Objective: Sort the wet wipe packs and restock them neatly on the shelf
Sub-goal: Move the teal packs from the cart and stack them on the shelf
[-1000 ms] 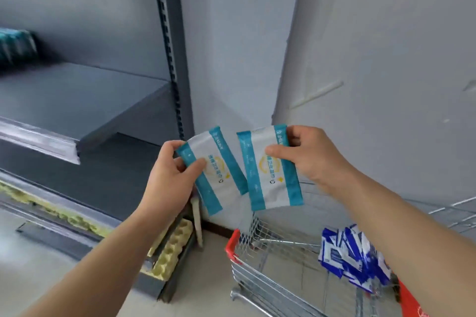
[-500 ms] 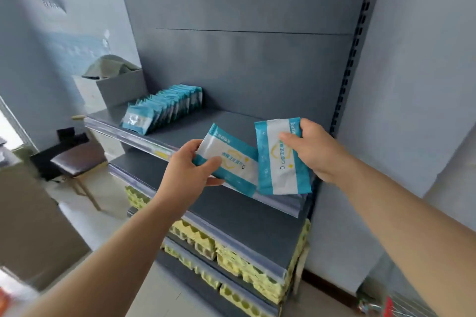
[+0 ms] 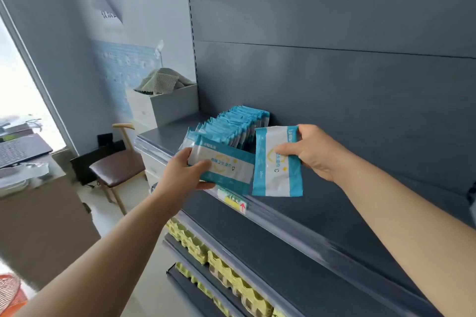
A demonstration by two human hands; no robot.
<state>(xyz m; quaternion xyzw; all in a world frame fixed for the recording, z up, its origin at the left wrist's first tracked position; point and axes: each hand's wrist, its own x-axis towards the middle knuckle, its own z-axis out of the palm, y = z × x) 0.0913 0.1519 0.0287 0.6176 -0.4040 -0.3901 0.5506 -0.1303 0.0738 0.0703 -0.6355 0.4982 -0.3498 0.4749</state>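
Note:
My left hand point(image 3: 184, 171) grips a teal-and-white wet wipe pack point(image 3: 226, 165), held lengthwise just in front of the row's nearest pack. My right hand point(image 3: 313, 153) pinches a second pack point(image 3: 277, 170) by its top edge, so it hangs upright to the right of the first. Behind both, a row of several matching packs point(image 3: 235, 127) stands on edge on the dark grey shelf point(image 3: 360, 203), running back towards the rear panel. Both held packs hover over the shelf's front edge.
A price label point(image 3: 233, 199) sits on the shelf's front rail. Yellow egg trays point(image 3: 224, 269) fill the lower shelves. Left of the shelf stand a grey box with cloth point(image 3: 164, 100), a wooden chair point(image 3: 117, 165) and a desk with a laptop point(image 3: 19, 148).
My view swung from the shopping cart and wall to the shelf. Both hands carried their packs up to the row's front end; the left pack turned lengthwise.

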